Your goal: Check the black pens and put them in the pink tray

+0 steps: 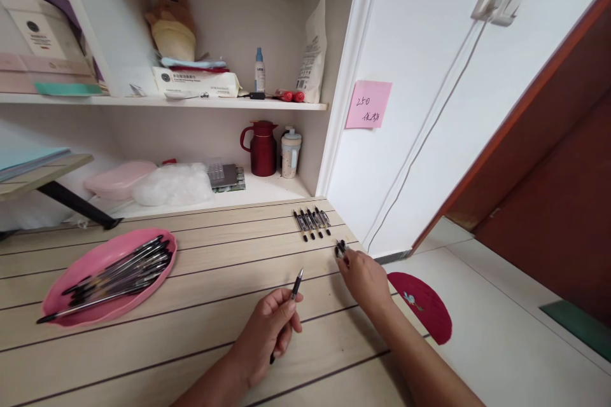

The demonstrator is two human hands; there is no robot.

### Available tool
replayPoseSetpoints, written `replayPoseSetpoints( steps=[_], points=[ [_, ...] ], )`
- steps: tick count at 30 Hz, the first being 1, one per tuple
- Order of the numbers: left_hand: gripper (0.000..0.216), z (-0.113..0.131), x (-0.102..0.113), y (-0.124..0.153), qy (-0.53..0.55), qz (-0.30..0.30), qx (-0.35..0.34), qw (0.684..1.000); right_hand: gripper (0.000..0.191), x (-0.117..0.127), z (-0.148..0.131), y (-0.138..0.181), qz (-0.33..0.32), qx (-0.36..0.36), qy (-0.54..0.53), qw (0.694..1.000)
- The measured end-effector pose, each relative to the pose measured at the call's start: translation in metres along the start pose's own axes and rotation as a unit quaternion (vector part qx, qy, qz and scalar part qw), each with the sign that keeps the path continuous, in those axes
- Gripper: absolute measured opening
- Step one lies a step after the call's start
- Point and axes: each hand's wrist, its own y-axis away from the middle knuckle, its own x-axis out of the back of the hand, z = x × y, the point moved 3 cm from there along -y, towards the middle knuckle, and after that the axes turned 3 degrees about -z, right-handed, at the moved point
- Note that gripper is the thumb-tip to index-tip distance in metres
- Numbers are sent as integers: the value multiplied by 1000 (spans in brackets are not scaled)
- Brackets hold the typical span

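My left hand [271,329] is closed around a black pen [296,283]. Its metal tip points up and away, and its other end shows below my fingers. Near the table's right edge, my right hand [361,272] pinches at small dark pieces [340,249], partly covered by my fingers; their exact kind cannot be made out. Just beyond it, several short black-and-clear pen-like pieces [311,224] lie side by side in a row. To the left, a pink oval tray [52,311] holds a heap of black and clear pens [121,273].
The slatted wooden table [210,267] ends at the right beside a round red mat or seat [424,306]. Shelves behind hold a red jug [263,149], a pale cup [290,154] and a white plastic bag [174,184]. A white cable [429,121] hangs down the wall.
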Motion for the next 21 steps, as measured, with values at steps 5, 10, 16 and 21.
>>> replayPoseSetpoints(
  steps=[5, 10, 16, 21],
  points=[
    [27, 1, -2, -1, -9, -6, -25, 1000, 35, -5, -48, 26, -159, 83, -407, 896],
    [27, 1, -4, -1, -32, -7, -23, 999, 35, -20, -69, 38, -158, 27, -572, 805],
    [25, -1, -5, -2, -51, -3, -18, 999, 32, -26, -65, 38, -148, -5, -647, 748],
    [25, 1, -5, 0, -41, -12, -28, 999, 28, -25, -69, 39, -170, -4, -677, 716]
  ],
)
